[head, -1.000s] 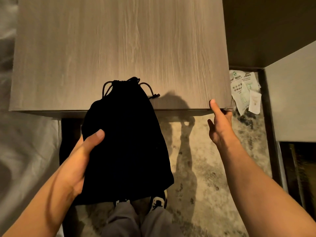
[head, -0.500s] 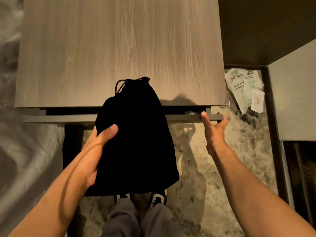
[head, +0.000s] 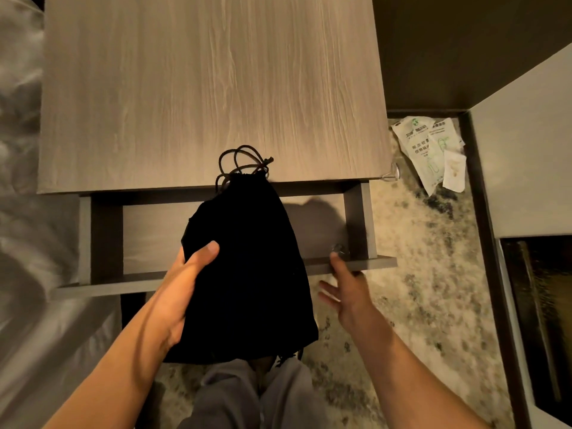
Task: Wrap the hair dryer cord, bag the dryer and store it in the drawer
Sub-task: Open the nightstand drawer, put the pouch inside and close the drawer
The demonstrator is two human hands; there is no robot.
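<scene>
Left hand [head: 182, 292] grips the bulging black drawstring bag [head: 247, 274] over the open drawer [head: 148, 233]; right hand [head: 349, 292] fingers spread

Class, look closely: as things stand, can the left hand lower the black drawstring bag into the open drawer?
Probably yes. The left hand grips the black cloth drawstring bag right above the pulled-out grey wooden drawer, whose visible floor is bare. The right hand, at the drawer's front, is off to the side.

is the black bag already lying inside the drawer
No, the left hand grips the black drawstring bag and holds it up above the open drawer, while the right hand touches the drawer front.
</scene>
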